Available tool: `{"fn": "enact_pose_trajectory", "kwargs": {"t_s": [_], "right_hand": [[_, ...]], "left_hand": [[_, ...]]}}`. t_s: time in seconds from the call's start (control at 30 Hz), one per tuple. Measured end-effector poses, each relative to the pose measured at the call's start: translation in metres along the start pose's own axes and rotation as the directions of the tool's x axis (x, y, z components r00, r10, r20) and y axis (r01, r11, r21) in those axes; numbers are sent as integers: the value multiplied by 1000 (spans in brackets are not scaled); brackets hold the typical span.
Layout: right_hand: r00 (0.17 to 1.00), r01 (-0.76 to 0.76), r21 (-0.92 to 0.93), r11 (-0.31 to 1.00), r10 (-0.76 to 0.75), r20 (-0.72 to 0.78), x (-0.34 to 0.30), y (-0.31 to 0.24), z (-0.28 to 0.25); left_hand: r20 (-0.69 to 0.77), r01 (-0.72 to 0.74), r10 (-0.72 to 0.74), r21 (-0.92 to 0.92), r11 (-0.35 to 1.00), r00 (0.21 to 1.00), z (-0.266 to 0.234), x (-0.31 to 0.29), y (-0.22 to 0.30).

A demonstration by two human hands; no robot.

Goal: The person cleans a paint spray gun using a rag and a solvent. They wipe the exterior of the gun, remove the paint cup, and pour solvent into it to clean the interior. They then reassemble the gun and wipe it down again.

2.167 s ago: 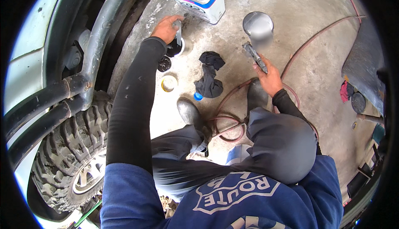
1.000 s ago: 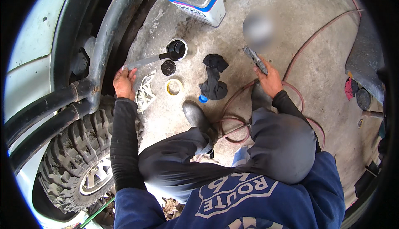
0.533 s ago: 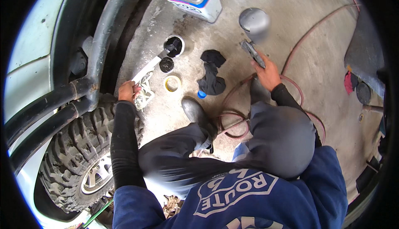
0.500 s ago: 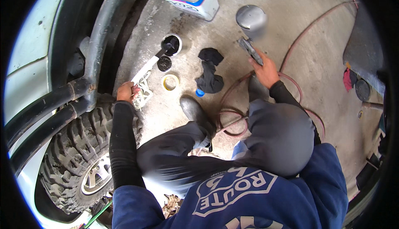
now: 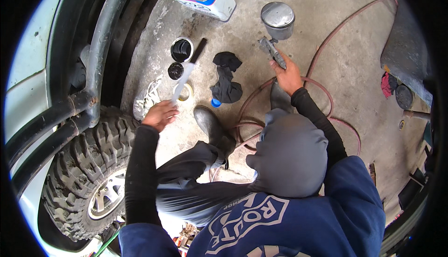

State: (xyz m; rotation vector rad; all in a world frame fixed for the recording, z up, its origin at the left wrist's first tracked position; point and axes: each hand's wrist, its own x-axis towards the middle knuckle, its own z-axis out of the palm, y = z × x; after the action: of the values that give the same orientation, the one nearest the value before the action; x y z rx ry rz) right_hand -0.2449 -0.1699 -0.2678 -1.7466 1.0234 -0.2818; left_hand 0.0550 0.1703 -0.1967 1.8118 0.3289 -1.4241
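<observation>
Head view, flat stick [image 5: 187, 76], mottled concrete [image 5: 247, 38]

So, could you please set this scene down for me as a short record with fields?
Left hand: holds a pale flat stick by one end; its dark far end shows beside the can's opening
Right hand: holds a grey hand tool, kind unclear
Open can: round, pale rim, black inside
Near the open can: a dark disc and a tape roll, partly behind the stick
Between the hands: black cloth, blue cap
Beyond the hands: rectangular can, round grey can
Lower left: tyre
</observation>
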Motion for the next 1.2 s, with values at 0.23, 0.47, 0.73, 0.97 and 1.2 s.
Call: {"fn": "enact_pose_trajectory", "kwargs": {"t_s": [0.23,0.47,0.73,0.97,1.2], "right_hand": [[998,-23,-11,1000,22,-66,1,11,-15],[994,-83,4,997,83,-73,3,19,-41],[981,-188,-35,982,186,-57,21,24,-29],[990,-138,-116,984,134,-44,29,19,-20],[992,-124,-119,985,121,-32,34,11,-20]], "left_hand": [[290,-265,280,-88,960,915,137,103,-36],[-82,-242,449,748,618,890,151,149,-7],[-573,230,490,771,594,657,38,162,29],[-695,270,316,595,757,645,53,187,39],[-757,336,304,561,757,579,52,215,27]]}}
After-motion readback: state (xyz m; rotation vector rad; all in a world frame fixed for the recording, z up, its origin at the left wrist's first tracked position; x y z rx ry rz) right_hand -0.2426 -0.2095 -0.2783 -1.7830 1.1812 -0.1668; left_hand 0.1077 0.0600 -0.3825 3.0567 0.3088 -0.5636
